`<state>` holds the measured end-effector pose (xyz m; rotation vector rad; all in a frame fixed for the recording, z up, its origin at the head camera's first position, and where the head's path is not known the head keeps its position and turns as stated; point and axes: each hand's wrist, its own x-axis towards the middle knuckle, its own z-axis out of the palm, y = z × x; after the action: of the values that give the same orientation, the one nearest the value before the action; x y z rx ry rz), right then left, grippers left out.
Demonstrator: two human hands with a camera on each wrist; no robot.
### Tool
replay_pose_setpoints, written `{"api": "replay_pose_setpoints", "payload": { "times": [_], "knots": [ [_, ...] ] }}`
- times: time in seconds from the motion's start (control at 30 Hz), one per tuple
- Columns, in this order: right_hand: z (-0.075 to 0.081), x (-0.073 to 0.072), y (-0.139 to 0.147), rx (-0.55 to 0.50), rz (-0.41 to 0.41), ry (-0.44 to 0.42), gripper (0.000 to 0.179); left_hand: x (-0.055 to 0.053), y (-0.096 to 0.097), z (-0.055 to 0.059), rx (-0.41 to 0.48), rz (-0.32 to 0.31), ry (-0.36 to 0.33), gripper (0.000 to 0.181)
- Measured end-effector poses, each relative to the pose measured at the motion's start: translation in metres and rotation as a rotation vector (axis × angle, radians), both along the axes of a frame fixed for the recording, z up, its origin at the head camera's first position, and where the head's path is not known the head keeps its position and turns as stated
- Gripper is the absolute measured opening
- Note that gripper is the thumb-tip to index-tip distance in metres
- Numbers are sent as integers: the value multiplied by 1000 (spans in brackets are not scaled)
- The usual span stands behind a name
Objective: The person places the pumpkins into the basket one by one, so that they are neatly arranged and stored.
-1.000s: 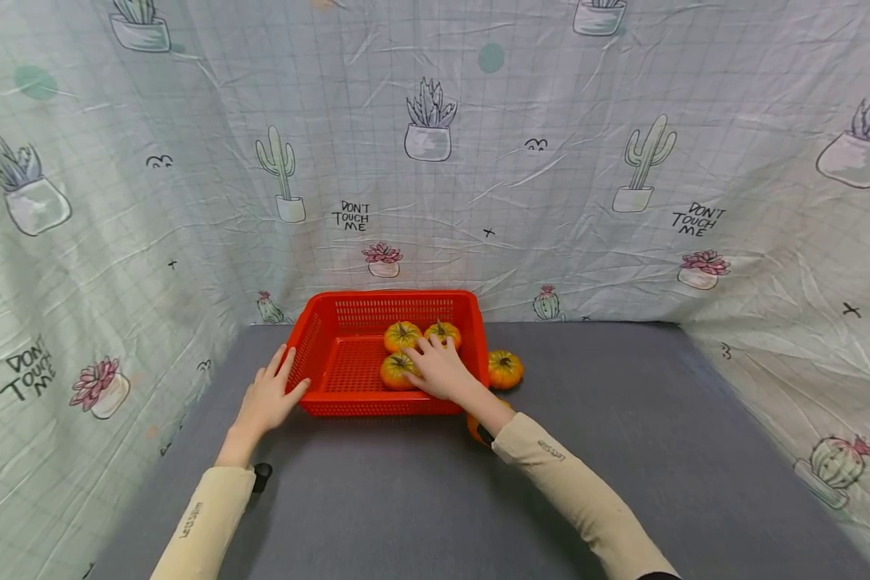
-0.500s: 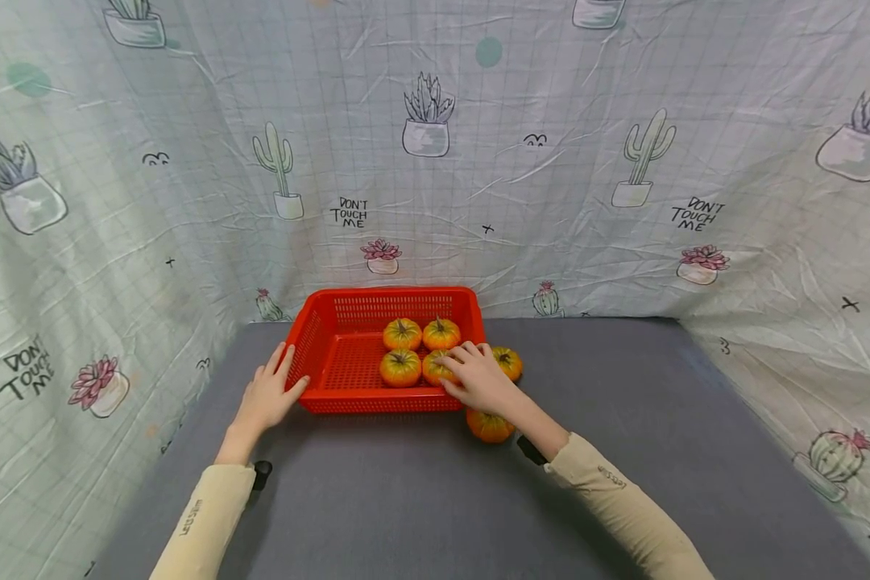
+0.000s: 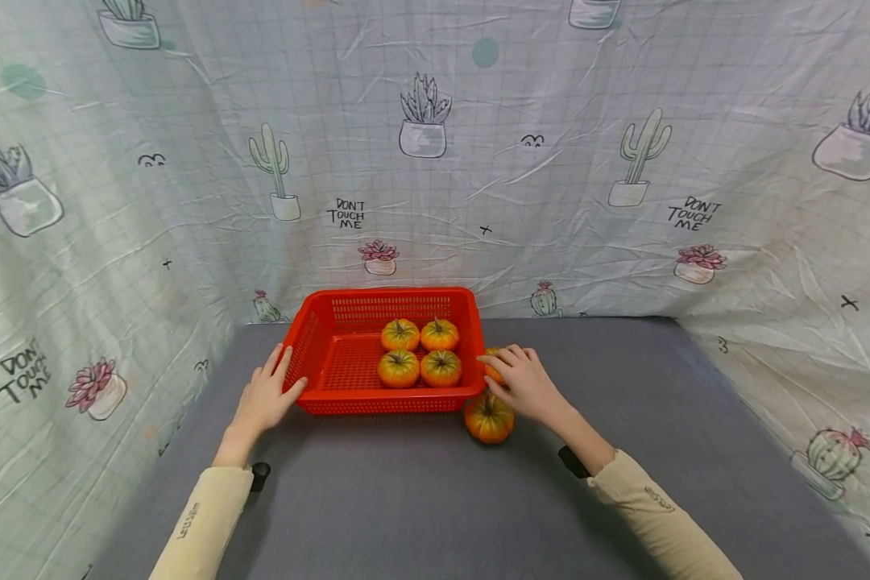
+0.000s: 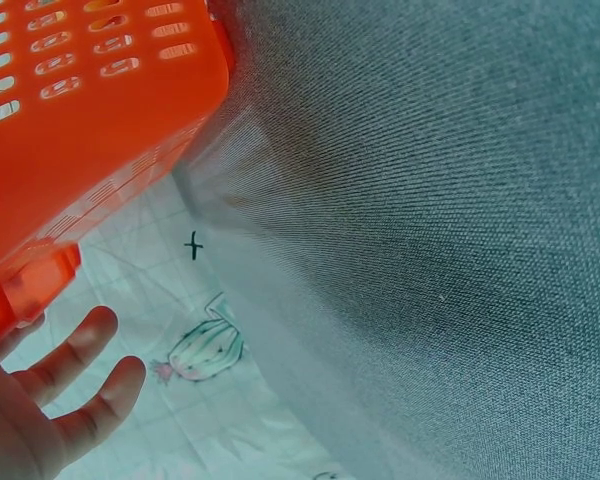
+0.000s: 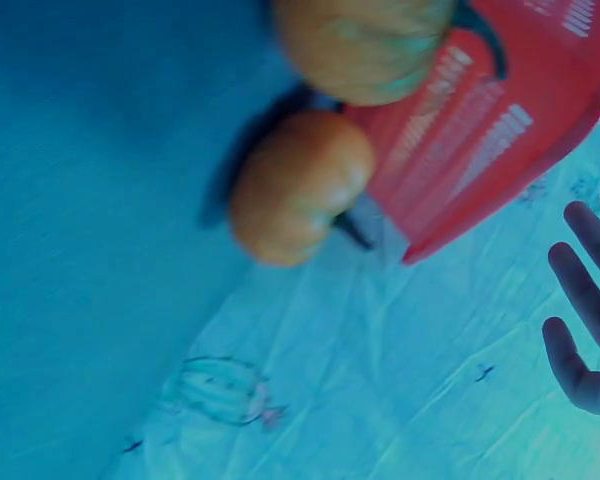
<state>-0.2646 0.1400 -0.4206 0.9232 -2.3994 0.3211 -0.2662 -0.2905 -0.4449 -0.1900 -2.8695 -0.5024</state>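
My left hand (image 3: 263, 396) rests on the left rim of a red plastic basket (image 3: 377, 399), fingers spread. In the left wrist view, its relaxed fingers (image 4: 75, 350) lie beside the basket's wall (image 4: 110, 90). Inside the basket sit several small orange pumpkins (image 3: 399, 369), grouped toward the right side. My right hand (image 3: 529, 387) hovers just right of the basket, holding nothing. Below its fingers is a partly hidden pumpkin (image 3: 492, 366); another pumpkin (image 3: 489, 419) stands at the front right corner. The right wrist view shows the fingers (image 5: 580, 290) apart from both loose pumpkins (image 5: 300, 190).
A dark grey cloth surface (image 3: 406, 491) lies under everything. Behind and at both sides hangs a pale curtain (image 3: 515, 185) printed with cacti, close to the basket's back edge.
My right hand has let go of a pumpkin in the basket's front right and moved right, out over the rim, to the loose pumpkins. The left hand has stayed on the rim.
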Motion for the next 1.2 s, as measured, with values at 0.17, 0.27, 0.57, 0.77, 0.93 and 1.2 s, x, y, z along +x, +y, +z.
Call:
{"api": "replay_pose_setpoints", "payload": {
  "times": [0.17, 0.27, 0.57, 0.77, 0.93, 1.2],
  "knots": [
    [-10, -4, 16, 0, -67, -11, 30, -1, -2, 0, -32, 14, -33, 68],
    [-16, -7, 24, -1, -108, -28, 30, -1, -2, 1, -36, 18, -41, 69],
    [-30, -18, 36, 24, -233, -154, 44, -1, -2, 0, -34, 20, -31, 69],
    [-38, -25, 35, 93, -276, -221, 56, 0, -1, 1, -33, 25, -33, 70],
    [-43, -31, 33, 112, -272, -261, 62, 1, 0, 2, -30, 25, -40, 70],
    [-48, -44, 33, 139, -258, -303, 70, 2, 0, 3, -28, 21, -32, 69]
  ]
}}
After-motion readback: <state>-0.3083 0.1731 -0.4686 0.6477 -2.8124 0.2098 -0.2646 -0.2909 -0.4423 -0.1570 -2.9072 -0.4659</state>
